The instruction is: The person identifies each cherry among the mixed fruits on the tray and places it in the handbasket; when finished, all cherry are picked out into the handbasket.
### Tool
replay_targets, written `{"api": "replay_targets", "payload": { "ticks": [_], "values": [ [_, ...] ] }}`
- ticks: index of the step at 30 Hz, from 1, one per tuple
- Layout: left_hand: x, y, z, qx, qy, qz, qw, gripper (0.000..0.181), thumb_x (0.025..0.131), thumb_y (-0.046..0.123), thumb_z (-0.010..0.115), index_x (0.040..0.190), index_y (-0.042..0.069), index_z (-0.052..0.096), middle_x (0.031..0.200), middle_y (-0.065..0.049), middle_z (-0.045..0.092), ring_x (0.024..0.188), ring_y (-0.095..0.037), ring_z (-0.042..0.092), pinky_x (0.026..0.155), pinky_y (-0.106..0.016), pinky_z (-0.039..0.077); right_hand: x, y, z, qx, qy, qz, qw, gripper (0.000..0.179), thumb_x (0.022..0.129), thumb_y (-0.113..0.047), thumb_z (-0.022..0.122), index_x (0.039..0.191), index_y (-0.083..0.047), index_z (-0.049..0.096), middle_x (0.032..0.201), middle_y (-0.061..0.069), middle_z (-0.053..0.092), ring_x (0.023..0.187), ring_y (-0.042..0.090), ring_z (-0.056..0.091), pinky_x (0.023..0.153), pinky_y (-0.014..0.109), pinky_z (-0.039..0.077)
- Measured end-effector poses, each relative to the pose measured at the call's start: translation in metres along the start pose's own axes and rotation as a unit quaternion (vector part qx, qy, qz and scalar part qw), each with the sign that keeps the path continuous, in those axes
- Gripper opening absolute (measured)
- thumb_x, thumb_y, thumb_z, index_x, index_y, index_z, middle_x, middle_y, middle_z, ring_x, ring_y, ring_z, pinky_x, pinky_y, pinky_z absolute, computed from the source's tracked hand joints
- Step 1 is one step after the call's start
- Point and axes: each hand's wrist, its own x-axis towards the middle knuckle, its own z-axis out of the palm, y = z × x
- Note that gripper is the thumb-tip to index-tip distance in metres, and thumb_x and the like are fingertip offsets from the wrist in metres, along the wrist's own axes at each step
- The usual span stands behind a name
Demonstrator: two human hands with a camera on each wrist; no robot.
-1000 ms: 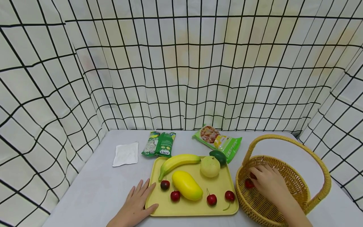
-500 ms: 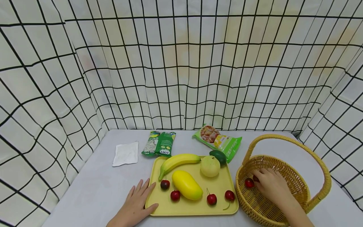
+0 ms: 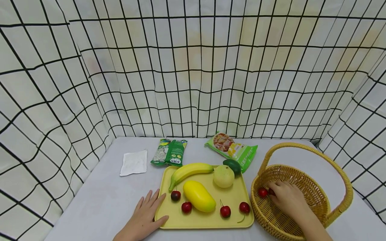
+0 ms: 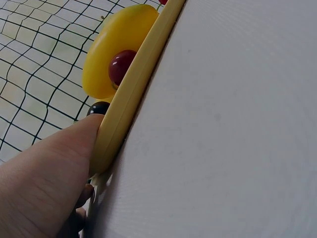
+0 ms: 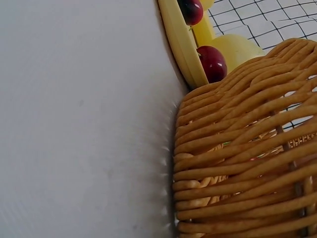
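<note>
My right hand [image 3: 287,198] reaches down into the wicker basket [image 3: 304,231], and its fingertips pinch a dark red cherry [image 3: 271,192], mostly hidden by the fingers. Right beside that one, a second red cherry [image 3: 262,192] lies in the basket. My left hand [image 3: 144,216] rests with spread, straight fingers at the left edge of the yellow tray [image 3: 205,222]. The tray carries a banana [image 3: 190,171], a yellow mango [image 3: 199,196], a pale green pear-like fruit [image 3: 223,176], a dark green avocado-like fruit [image 3: 233,165] and several cherries [image 3: 225,211]. In the right wrist view the basket wall [image 5: 247,163] hides the hand.
Behind the tray lie a green snack packet [image 3: 170,152] and a green bag with a food picture [image 3: 232,149]. A white square tissue [image 3: 134,163] is at the left. The basket's tall handle [image 3: 337,170] arches over its opening. Grid-patterned cloth [image 3: 199,67] encloses the table.
My right hand has lowered slightly inside the basket with the cherry at its fingertips. The other cherry there has shifted a little left and up. The left hand stays put.
</note>
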Motion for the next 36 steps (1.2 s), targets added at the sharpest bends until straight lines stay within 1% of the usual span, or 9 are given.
{"api": "replay_targets", "payload": {
  "ticks": [3, 7, 10, 17, 20, 24, 28, 34, 36],
  "values": [
    [0.0008, -0.0004, -0.0001, 0.001, 0.0, -0.001, 1.0, 0.082, 0.08, 0.064, 0.051, 0.142, 0.013, 0.036, 0.149, -0.014, 0.022, 0.136, -0.037, 0.009, 0.105, -0.057, 0.003, 0.0006, -0.0001, 0.0003, 0.006, -0.004, -0.001, 1.0, 0.025, 0.068, -0.014, 0.079, 0.089, -0.012, 0.065, 0.076, 0.0, 0.06, 0.067, 0.021, 0.058, 0.057, 0.036, 0.049],
    [0.0009, -0.0001, -0.0006, 0.002, 0.004, 0.003, 1.0, 0.082, 0.08, 0.065, 0.051, 0.142, 0.013, 0.036, 0.149, -0.014, 0.022, 0.136, -0.037, 0.009, 0.105, -0.057, 0.004, 0.0017, 0.0001, 0.0016, 0.012, -0.008, -0.003, 0.9999, 0.021, 0.069, -0.014, 0.078, 0.082, -0.015, 0.062, 0.068, -0.005, 0.054, 0.061, 0.015, 0.053, 0.051, 0.031, 0.044],
    [0.0006, 0.0, -0.0007, 0.002, 0.006, 0.006, 1.0, 0.081, 0.08, 0.064, 0.051, 0.141, 0.013, 0.037, 0.149, -0.014, 0.022, 0.136, -0.037, 0.01, 0.105, -0.058, 0.004, 0.0026, 0.0001, 0.0018, 0.017, -0.019, -0.002, 0.9997, 0.019, 0.07, -0.013, 0.076, 0.079, -0.016, 0.06, 0.066, -0.007, 0.05, 0.059, 0.013, 0.051, 0.049, 0.029, 0.041],
    [0.0008, -0.0004, -0.0011, 0.001, 0.0, 0.0, 1.0, 0.082, 0.079, 0.064, 0.052, 0.141, 0.013, 0.037, 0.149, -0.014, 0.023, 0.136, -0.038, 0.01, 0.105, -0.058, 0.004, 0.0029, -0.0003, 0.002, 0.028, -0.049, 0.011, 0.9984, 0.019, 0.072, -0.015, 0.076, 0.086, -0.014, 0.063, 0.068, -0.006, 0.053, 0.061, 0.014, 0.053, 0.049, 0.029, 0.042],
    [0.0016, -0.0012, -0.0007, 0.003, -0.001, -0.001, 1.0, 0.082, 0.079, 0.065, 0.052, 0.141, 0.014, 0.037, 0.149, -0.014, 0.023, 0.136, -0.038, 0.01, 0.105, -0.058, 0.004, 0.0024, -0.0003, 0.0015, 0.032, -0.053, 0.018, 0.9979, 0.021, 0.072, -0.017, 0.076, 0.09, -0.013, 0.064, 0.07, -0.005, 0.055, 0.063, 0.015, 0.054, 0.051, 0.03, 0.044],
    [0.0019, -0.0016, -0.0003, 0.002, -0.002, -0.001, 1.0, 0.082, 0.079, 0.065, 0.051, 0.141, 0.014, 0.037, 0.149, -0.014, 0.023, 0.136, -0.037, 0.01, 0.105, -0.058, 0.004, 0.0019, -0.0003, 0.0006, 0.026, -0.041, 0.016, 0.9987, 0.025, 0.073, -0.02, 0.076, 0.093, -0.012, 0.065, 0.072, -0.005, 0.056, 0.063, 0.014, 0.055, 0.051, 0.03, 0.045],
    [0.0013, -0.0009, -0.0002, -0.001, -0.002, 0.0, 1.0, 0.082, 0.079, 0.065, 0.052, 0.141, 0.013, 0.037, 0.148, -0.015, 0.023, 0.136, -0.038, 0.01, 0.105, -0.059, 0.004, 0.0014, -0.0008, 0.0, 0.018, -0.026, 0.005, 0.9995, 0.025, 0.072, -0.02, 0.076, 0.092, -0.011, 0.065, 0.071, -0.004, 0.056, 0.061, 0.014, 0.054, 0.05, 0.029, 0.044],
    [0.0007, -0.0013, 0.0005, 0.0, 0.002, 0.004, 1.0, 0.081, 0.079, 0.064, 0.053, 0.141, 0.013, 0.038, 0.148, -0.015, 0.024, 0.136, -0.038, 0.01, 0.105, -0.059, 0.005, -0.0003, -0.0015, 0.0001, 0.008, 0.013, -0.005, 0.9999, 0.024, 0.07, -0.017, 0.077, 0.09, -0.011, 0.066, 0.073, -0.002, 0.058, 0.062, 0.016, 0.056, 0.052, 0.032, 0.047],
    [0.0011, -0.0018, 0.0011, 0.001, 0.004, 0.006, 1.0, 0.081, 0.079, 0.063, 0.053, 0.141, 0.013, 0.038, 0.148, -0.015, 0.024, 0.136, -0.038, 0.01, 0.105, -0.059, 0.005, -0.0008, -0.0016, -0.0002, 0.003, 0.02, -0.006, 0.9998, 0.024, 0.069, -0.016, 0.077, 0.09, -0.01, 0.066, 0.074, -0.001, 0.059, 0.064, 0.018, 0.057, 0.053, 0.033, 0.048]
  ]
}}
